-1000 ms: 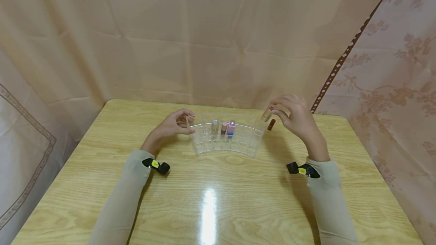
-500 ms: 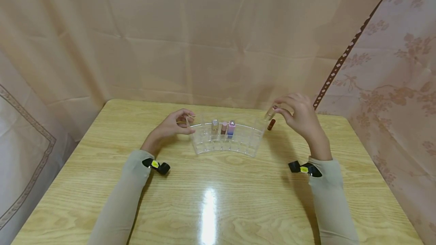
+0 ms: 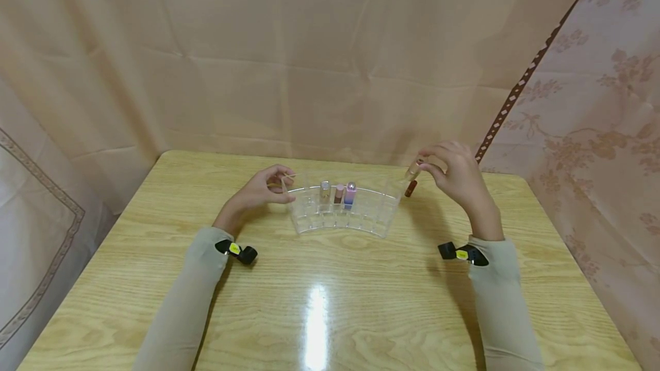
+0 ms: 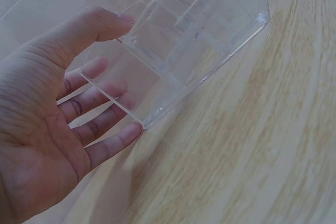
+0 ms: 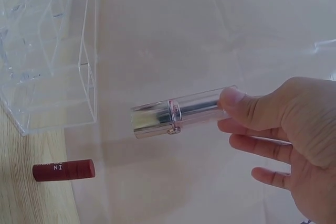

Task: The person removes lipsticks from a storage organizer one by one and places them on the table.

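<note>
A clear, curved lipstick organizer [image 3: 340, 222] with stepped compartments stands on the table. My left hand [image 3: 265, 188] holds its left end, thumb at the front edge and fingers around the side panel [image 4: 121, 72]. Just past its right end, my right hand [image 3: 454, 173] pinches a lipstick tube [image 5: 181, 111] with a clear body and shiny gold-pink base, tilted in the air. Thumb and forefinger grip one end of the tube; the other fingers are spread loosely. Below it, a dark red lipstick [image 5: 64, 170] stands on the table beside the organizer.
In the organizer's back row are a silver-capped tube [image 3: 325, 189], a pink-capped brown lipstick [image 3: 338, 194] and a pink-and-blue tube [image 3: 350, 194]. Beige cloth [image 3: 330, 73] hangs behind the wooden table [image 3: 361, 314], and patterned cloth [image 3: 608, 119] on the right.
My right hand has shifted a little to the right with the lipstick tube, away from the organizer's end. The left hand and the organizer have stayed in place.
</note>
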Demonstrator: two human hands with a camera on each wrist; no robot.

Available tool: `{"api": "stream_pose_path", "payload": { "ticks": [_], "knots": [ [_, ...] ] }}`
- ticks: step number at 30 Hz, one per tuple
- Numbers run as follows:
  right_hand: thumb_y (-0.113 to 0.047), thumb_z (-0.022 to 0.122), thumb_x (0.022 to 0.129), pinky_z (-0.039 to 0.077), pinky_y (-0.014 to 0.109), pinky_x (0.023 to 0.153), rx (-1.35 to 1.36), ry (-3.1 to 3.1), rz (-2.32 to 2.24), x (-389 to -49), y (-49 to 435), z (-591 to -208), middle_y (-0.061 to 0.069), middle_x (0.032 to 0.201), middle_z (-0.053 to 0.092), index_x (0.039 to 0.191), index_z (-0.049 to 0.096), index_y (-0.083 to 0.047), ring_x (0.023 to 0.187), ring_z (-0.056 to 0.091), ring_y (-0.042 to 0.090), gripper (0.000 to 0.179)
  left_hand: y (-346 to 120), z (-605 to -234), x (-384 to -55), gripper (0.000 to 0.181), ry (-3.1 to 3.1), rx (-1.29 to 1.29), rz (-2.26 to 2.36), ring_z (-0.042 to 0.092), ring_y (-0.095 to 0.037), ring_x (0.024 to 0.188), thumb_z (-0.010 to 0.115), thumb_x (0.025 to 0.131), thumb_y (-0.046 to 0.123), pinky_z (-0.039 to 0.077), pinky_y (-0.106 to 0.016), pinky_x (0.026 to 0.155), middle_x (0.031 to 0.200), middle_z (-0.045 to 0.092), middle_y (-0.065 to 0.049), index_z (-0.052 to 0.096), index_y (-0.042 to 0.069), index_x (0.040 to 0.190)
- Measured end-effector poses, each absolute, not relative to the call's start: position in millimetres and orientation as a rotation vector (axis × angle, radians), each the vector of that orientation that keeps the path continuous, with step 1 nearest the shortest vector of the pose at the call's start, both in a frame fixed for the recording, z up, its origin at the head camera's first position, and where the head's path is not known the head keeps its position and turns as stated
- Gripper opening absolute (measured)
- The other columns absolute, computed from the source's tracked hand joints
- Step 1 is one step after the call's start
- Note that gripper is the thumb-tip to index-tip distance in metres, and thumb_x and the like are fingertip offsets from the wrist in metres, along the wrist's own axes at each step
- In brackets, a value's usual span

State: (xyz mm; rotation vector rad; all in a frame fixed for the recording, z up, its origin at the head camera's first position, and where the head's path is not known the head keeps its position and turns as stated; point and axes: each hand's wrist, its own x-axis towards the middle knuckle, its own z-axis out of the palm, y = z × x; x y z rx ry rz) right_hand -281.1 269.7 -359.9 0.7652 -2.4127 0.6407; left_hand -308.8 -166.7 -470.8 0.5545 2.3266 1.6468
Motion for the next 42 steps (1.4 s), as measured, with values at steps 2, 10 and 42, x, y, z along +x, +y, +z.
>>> {"api": "stream_pose_path", "payload": {
  "ticks": [2, 10, 42],
  "knots": [
    [0.002, 0.081, 0.081, 0.040, 0.060, 0.095, 0.760, -2.412, 0.636, -282, 271, -360, 0.021, 0.100, 0.075, 0.103, 0.074, 0.003, 0.098, 0.062, 0.040, 0.023, -167, -471, -308, 0.060, 2.327, 0.555, 1.648, 0.059, -0.033, 0.112, 0.081, 0.086, 0.007, 0.046, -0.038, 0.099, 0.128, 0.059, -0.024, 0.051, -0.002, 0.137],
    [0.002, 0.081, 0.082, 0.041, 0.058, 0.093, 0.718, -2.456, 0.617, -282, 273, -361, 0.021, 0.101, 0.074, 0.104, 0.075, 0.003, 0.099, 0.061, 0.039, 0.023, -167, -469, -308, 0.059, 2.318, 0.544, 1.656, 0.059, -0.031, 0.109, 0.081, 0.086, 0.006, 0.047, -0.033, 0.095, 0.127, 0.060, -0.023, 0.052, -0.001, 0.137],
    [0.000, 0.079, 0.084, 0.039, 0.060, 0.097, 0.609, -2.555, 0.618, -289, 296, -371, 0.023, 0.102, 0.073, 0.106, 0.074, 0.003, 0.101, 0.059, 0.042, 0.022, -164, -472, -308, 0.061, 2.295, 0.574, 1.686, 0.058, -0.033, 0.110, 0.082, 0.083, 0.002, 0.046, -0.050, 0.105, 0.124, 0.059, -0.024, 0.053, -0.003, 0.136]
  ]
}}
